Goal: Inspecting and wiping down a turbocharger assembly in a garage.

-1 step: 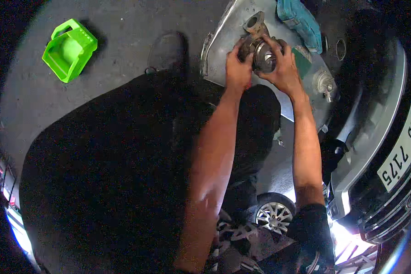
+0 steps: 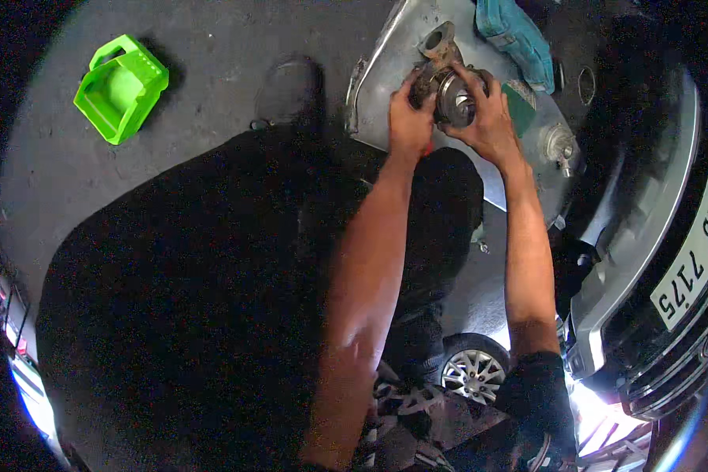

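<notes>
My left hand (image 2: 410, 122) and my right hand (image 2: 489, 124) close around a turbocharger (image 2: 449, 90), a dirty brown-grey metal body with a flanged opening at its far end. My left fingers grip its left side. On the other side, my right thumb and fingers wrap round its rounded metal rim, and a bright round opening shows between the hands. Beneath the turbocharger lies a silver metal panel (image 2: 377, 94). To the right of my right hand rest a green flat piece (image 2: 519, 108) and a small round metal part (image 2: 559, 145).
A teal case (image 2: 515, 39) lies at the panel's far right. A bright green open container (image 2: 122, 90) stands on the dark floor (image 2: 212, 94) to the left. A car's front bumper (image 2: 645, 228) fills the right side. My bent knee (image 2: 448, 189) is close below the hands.
</notes>
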Tool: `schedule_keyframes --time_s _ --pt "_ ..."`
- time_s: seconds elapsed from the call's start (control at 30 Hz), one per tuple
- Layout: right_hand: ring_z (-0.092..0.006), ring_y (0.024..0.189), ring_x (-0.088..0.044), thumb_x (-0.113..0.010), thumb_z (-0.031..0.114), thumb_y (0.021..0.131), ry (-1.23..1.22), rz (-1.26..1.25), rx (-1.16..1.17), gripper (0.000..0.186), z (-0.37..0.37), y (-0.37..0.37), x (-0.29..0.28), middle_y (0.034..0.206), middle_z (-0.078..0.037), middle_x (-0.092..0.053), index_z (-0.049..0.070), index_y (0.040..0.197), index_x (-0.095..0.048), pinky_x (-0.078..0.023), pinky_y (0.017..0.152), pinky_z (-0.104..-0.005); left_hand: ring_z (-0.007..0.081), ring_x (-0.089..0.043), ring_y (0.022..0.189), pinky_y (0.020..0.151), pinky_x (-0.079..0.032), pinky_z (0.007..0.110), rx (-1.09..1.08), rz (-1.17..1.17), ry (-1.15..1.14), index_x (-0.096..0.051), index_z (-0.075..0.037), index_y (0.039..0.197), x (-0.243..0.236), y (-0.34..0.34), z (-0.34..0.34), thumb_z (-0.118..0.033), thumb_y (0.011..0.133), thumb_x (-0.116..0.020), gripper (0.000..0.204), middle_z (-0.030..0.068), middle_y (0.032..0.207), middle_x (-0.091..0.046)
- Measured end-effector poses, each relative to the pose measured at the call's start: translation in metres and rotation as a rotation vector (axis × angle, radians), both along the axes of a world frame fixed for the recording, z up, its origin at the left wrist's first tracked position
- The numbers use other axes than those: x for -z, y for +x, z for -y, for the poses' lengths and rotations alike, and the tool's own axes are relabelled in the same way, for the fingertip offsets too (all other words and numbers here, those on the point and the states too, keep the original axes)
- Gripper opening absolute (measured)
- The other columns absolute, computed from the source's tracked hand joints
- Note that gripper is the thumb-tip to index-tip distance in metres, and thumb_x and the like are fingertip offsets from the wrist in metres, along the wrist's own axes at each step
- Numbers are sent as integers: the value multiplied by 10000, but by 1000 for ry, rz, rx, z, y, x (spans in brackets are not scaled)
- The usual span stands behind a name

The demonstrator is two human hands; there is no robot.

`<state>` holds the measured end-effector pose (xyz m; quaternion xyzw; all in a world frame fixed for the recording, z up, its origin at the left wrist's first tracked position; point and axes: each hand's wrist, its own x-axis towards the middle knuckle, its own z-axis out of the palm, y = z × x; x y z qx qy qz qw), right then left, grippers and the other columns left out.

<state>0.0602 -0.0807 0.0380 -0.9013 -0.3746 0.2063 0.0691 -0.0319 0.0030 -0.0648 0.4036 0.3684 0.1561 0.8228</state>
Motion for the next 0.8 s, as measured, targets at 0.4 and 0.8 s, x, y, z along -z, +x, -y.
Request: schedule_keyframes --time_s 0.4,0.8 --pt "-317 1240 -482 -527 561 915 853 -473 1190 733 23 -11 50 1390 -172 -439 133 1476 -333 -433 967 -460 235 -632 927 867 -474 338 223 -177 203 -655 69 1096 -21 24 -47 -383 908 -635 490 167 1007 -690" --pt "-227 1080 -613 -430 423 998 1315 -1224 1740 420 -14 -35 68 1194 -64 -624 101 1238 -553 -496 946 -413 260 -577 1045 938 -426 361 380 -388 62 -562 141 1198 -33 43 -69 -608 971 -362 808 242 1109 -639"
